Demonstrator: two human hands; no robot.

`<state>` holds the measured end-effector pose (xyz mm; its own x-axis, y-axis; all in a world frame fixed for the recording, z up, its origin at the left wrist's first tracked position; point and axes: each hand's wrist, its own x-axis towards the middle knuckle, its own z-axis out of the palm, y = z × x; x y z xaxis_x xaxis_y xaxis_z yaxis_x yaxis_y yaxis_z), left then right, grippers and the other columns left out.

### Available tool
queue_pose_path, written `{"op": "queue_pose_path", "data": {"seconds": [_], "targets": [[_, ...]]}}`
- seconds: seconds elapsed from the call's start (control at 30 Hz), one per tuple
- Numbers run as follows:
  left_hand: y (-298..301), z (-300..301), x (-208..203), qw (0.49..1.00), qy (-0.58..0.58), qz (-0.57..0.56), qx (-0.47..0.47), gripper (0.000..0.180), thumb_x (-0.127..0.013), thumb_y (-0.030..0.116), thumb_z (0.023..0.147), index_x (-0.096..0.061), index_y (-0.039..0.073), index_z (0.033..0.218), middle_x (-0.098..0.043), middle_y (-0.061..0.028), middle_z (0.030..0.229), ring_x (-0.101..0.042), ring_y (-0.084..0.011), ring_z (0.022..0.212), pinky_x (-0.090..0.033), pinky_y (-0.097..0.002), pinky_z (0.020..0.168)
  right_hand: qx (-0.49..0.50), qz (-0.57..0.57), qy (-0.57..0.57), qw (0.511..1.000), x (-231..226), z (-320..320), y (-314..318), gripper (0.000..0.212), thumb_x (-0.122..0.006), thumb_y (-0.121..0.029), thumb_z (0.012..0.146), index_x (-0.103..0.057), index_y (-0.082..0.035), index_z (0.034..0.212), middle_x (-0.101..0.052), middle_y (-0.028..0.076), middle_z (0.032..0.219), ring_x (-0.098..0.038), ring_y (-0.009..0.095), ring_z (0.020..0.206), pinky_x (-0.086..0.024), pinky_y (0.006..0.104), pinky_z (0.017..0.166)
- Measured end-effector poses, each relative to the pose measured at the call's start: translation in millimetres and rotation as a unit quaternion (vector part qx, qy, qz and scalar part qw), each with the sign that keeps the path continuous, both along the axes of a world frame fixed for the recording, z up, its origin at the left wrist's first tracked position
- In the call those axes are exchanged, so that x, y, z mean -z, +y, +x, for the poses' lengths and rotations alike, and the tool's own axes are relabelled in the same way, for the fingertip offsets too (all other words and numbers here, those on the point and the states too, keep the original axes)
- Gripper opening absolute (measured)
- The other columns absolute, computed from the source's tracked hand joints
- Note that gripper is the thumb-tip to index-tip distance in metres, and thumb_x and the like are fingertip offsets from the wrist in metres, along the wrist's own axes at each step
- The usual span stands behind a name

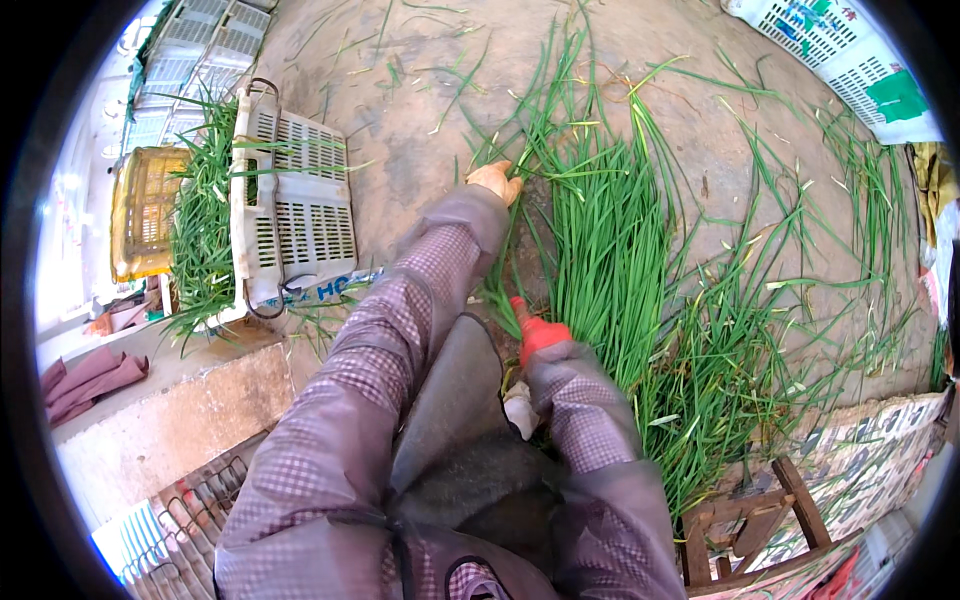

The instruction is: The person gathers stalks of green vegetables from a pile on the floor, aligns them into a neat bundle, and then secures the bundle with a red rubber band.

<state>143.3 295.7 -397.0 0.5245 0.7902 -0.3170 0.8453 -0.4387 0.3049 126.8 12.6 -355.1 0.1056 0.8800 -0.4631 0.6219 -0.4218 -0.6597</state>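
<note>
My left hand [495,182], in a tan glove, is closed around the upper part of a thin bunch of chives [512,235], at the left side of a big pile. Lower down, my right hand [543,335] in a red glove is closed at the lower end of these stalks, its thumb pointing up along them; its other fingers are mostly hidden. Just right of both hands lies the thick pile of long green chives [610,230], its leaves running roughly lengthwise on the ground. A looser, tangled heap of chives [710,370] spreads at the lower right.
On the left stands a white slatted crate [310,190] with more greens beside it, and a yellow basket [150,215] behind. Another white crate [850,70] is at the upper right. A wooden stool [755,525] sits at the lower right. Loose leaves litter the concrete floor [400,120].
</note>
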Motion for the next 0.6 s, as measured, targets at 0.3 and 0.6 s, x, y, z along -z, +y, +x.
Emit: {"op": "queue_pose_path", "data": {"seconds": [0.3, 0.6], "targets": [[-11.1, 35.9, -23.5, 0.997, 0.074, -0.007, -0.014, 0.038, -0.063, 0.03, 0.083, -0.062, 0.011, 0.116, -0.064, -0.0189, 0.109, -0.06, -0.0329, 0.104, -0.045, -0.0401, 0.092, -0.188, -0.013, 0.081, 0.979, -19.6, -33.5, -2.7, 0.037, -0.053, -0.023, 0.079, -0.061, -0.012, 0.113, -0.064, 0.017, 0.105, -0.061, 0.032, 0.1, -0.047, 0.0431, 0.084], [25.9, 21.5, -3.0, 0.994, 0.016, -0.079, -0.076, 0.029, -0.061, 0.028, 0.078, -0.065, 0.004, 0.094, -0.067, -0.0164, 0.097, -0.064, -0.0297, 0.09, -0.051, -0.0391, 0.076, 0.113, 0.1, 0.174, 0.973, -54.3, -32.2, -38.3, 0.046, -0.061, -0.006, 0.076, -0.055, -0.015, 0.121, -0.064, 0.015, 0.093, -0.062, 0.033, 0.079, -0.049, 0.0401, 0.068]]}}
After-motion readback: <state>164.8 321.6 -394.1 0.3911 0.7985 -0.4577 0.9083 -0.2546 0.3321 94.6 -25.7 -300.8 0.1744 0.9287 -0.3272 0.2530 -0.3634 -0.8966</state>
